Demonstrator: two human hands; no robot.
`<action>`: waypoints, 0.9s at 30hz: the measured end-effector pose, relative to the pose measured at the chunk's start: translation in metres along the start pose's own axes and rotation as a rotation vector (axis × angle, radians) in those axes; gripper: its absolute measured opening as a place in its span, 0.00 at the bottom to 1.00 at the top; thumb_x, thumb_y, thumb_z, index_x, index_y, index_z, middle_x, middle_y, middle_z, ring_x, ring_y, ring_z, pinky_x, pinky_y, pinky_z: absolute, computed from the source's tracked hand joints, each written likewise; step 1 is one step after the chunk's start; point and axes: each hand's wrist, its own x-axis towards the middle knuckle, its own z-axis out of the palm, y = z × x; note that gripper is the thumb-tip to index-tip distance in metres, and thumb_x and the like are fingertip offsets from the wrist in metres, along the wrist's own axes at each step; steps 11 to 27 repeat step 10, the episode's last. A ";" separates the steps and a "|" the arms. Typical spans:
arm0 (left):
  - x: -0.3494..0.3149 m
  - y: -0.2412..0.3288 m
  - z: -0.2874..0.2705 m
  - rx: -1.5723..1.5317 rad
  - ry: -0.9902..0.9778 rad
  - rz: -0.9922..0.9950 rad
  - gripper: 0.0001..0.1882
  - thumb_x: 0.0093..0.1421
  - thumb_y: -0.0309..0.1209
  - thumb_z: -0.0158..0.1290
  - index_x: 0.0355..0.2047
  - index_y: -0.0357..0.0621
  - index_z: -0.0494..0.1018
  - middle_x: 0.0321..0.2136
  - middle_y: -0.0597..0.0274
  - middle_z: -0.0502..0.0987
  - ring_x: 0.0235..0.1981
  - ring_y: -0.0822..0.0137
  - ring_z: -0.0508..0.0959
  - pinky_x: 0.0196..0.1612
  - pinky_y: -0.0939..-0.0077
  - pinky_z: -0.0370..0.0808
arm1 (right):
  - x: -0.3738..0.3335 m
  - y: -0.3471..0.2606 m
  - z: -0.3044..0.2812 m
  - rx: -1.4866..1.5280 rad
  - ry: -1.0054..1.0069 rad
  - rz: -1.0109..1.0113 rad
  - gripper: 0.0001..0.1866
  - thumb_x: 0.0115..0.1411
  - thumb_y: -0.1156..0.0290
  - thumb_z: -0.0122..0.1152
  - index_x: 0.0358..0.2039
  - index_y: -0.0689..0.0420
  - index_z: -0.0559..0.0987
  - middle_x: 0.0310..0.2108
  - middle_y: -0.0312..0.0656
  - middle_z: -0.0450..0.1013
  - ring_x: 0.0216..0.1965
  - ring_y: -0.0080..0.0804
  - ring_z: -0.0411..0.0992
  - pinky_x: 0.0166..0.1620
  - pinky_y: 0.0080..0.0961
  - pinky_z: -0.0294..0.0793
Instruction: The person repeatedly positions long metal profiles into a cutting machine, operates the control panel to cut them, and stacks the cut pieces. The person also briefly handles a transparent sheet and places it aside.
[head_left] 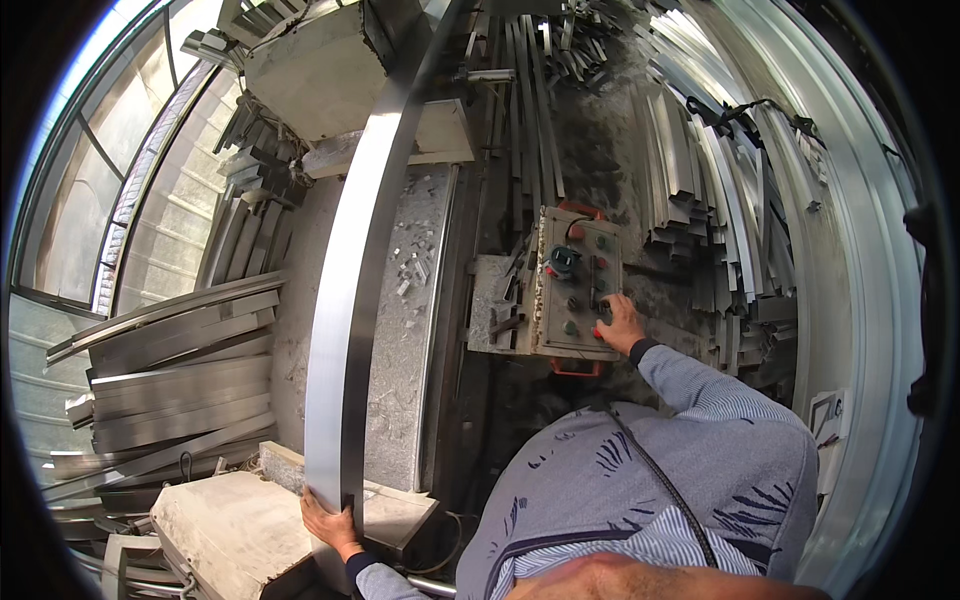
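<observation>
A long silver metal profile (345,280) runs lengthwise across the saw-like machine's bed. My left hand (332,522) is closed around its near end, thumb on the right side and fingers on the left. To the right stands a beige control box (585,345) with knobs, coloured buttons and red handles. At its right edge my right hand (624,326) has curled fingers on a dark control knob (603,304). The thumb is beside a red button (598,331). My fingertips partly cover both controls.
Small metal offcuts (412,265) litter the machine bed (395,420). Beige machine housings stand at the far end (310,75) and near end (235,530). Stacked metal profiles (185,400) lie at left; more long profiles (690,170) lean at right.
</observation>
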 end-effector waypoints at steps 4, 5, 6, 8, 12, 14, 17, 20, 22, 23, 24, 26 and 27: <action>-0.001 -0.006 0.005 0.030 -0.014 0.010 0.60 0.38 0.49 0.78 0.73 0.53 0.64 0.65 0.44 0.70 0.66 0.41 0.68 0.70 0.47 0.62 | 0.018 0.008 -0.004 -0.040 -0.056 -0.189 0.16 0.56 0.69 0.71 0.42 0.61 0.79 0.44 0.50 0.72 0.51 0.54 0.72 0.56 0.47 0.75; -0.002 -0.008 0.007 0.036 -0.011 0.010 0.61 0.38 0.49 0.77 0.73 0.53 0.64 0.65 0.44 0.70 0.66 0.41 0.68 0.70 0.47 0.62 | 0.025 0.011 -0.007 -0.057 -0.103 -0.245 0.15 0.56 0.70 0.71 0.40 0.61 0.78 0.43 0.50 0.72 0.49 0.54 0.72 0.54 0.47 0.75; -0.002 -0.009 0.008 0.040 -0.002 0.002 0.61 0.38 0.49 0.77 0.73 0.54 0.64 0.65 0.43 0.70 0.66 0.41 0.68 0.70 0.47 0.62 | 0.031 0.014 -0.010 -0.070 -0.148 -0.282 0.14 0.56 0.70 0.72 0.39 0.61 0.78 0.42 0.51 0.71 0.48 0.54 0.73 0.53 0.46 0.76; -0.002 -0.012 0.010 0.031 -0.009 0.020 0.61 0.39 0.49 0.78 0.74 0.54 0.63 0.65 0.43 0.70 0.67 0.41 0.68 0.70 0.46 0.62 | 0.043 0.019 -0.015 -0.123 -0.272 -0.312 0.13 0.56 0.70 0.73 0.37 0.60 0.78 0.41 0.51 0.71 0.47 0.53 0.73 0.50 0.46 0.77; -0.007 -0.015 0.012 0.026 -0.017 0.015 0.61 0.39 0.49 0.78 0.74 0.54 0.63 0.65 0.43 0.70 0.67 0.41 0.68 0.70 0.46 0.62 | 0.054 0.022 -0.023 -0.153 -0.362 -0.411 0.15 0.55 0.67 0.75 0.39 0.59 0.80 0.42 0.50 0.72 0.50 0.51 0.74 0.54 0.45 0.77; -0.007 -0.015 0.012 0.026 -0.017 0.015 0.61 0.39 0.49 0.78 0.74 0.54 0.63 0.65 0.43 0.70 0.67 0.41 0.68 0.70 0.46 0.62 | 0.054 0.022 -0.023 -0.153 -0.362 -0.411 0.15 0.55 0.67 0.75 0.39 0.59 0.80 0.42 0.50 0.72 0.50 0.51 0.74 0.54 0.45 0.77; -0.007 -0.015 0.012 0.026 -0.017 0.015 0.61 0.39 0.49 0.78 0.74 0.54 0.63 0.65 0.43 0.70 0.67 0.41 0.68 0.70 0.46 0.62 | 0.054 0.022 -0.023 -0.153 -0.362 -0.411 0.15 0.55 0.67 0.75 0.39 0.59 0.80 0.42 0.50 0.72 0.50 0.51 0.74 0.54 0.45 0.77; -0.007 -0.015 0.012 0.026 -0.017 0.015 0.61 0.39 0.49 0.78 0.74 0.54 0.63 0.65 0.43 0.70 0.67 0.41 0.68 0.70 0.46 0.62 | 0.054 0.022 -0.023 -0.153 -0.362 -0.411 0.15 0.55 0.67 0.75 0.39 0.59 0.80 0.42 0.50 0.72 0.50 0.51 0.74 0.54 0.45 0.77; -0.007 -0.015 0.012 0.026 -0.017 0.015 0.61 0.39 0.49 0.78 0.74 0.54 0.63 0.65 0.43 0.70 0.67 0.41 0.68 0.70 0.46 0.62 | 0.054 0.022 -0.023 -0.153 -0.362 -0.411 0.15 0.55 0.67 0.75 0.39 0.59 0.80 0.42 0.50 0.72 0.50 0.51 0.74 0.54 0.45 0.77; -0.007 -0.015 0.012 0.026 -0.017 0.015 0.61 0.39 0.49 0.78 0.74 0.54 0.63 0.65 0.43 0.70 0.67 0.41 0.68 0.70 0.46 0.62 | 0.054 0.022 -0.023 -0.153 -0.362 -0.411 0.15 0.55 0.67 0.75 0.39 0.59 0.80 0.42 0.50 0.72 0.50 0.51 0.74 0.54 0.45 0.77; -0.007 -0.015 0.012 0.026 -0.017 0.015 0.61 0.39 0.49 0.78 0.74 0.54 0.63 0.65 0.43 0.70 0.67 0.41 0.68 0.70 0.46 0.62 | 0.054 0.022 -0.023 -0.153 -0.362 -0.411 0.15 0.55 0.67 0.75 0.39 0.59 0.80 0.42 0.50 0.72 0.50 0.51 0.74 0.54 0.45 0.77; -0.007 -0.015 0.012 0.026 -0.017 0.015 0.61 0.39 0.49 0.78 0.74 0.54 0.63 0.65 0.43 0.70 0.67 0.41 0.68 0.70 0.46 0.62 | 0.054 0.022 -0.023 -0.153 -0.362 -0.411 0.15 0.55 0.67 0.75 0.39 0.59 0.80 0.42 0.50 0.72 0.50 0.51 0.74 0.54 0.45 0.77; -0.007 -0.015 0.012 0.026 -0.017 0.015 0.61 0.39 0.49 0.78 0.74 0.54 0.63 0.65 0.43 0.70 0.67 0.41 0.68 0.70 0.46 0.62 | 0.054 0.022 -0.023 -0.153 -0.362 -0.411 0.15 0.55 0.67 0.75 0.39 0.59 0.80 0.42 0.50 0.72 0.50 0.51 0.74 0.54 0.45 0.77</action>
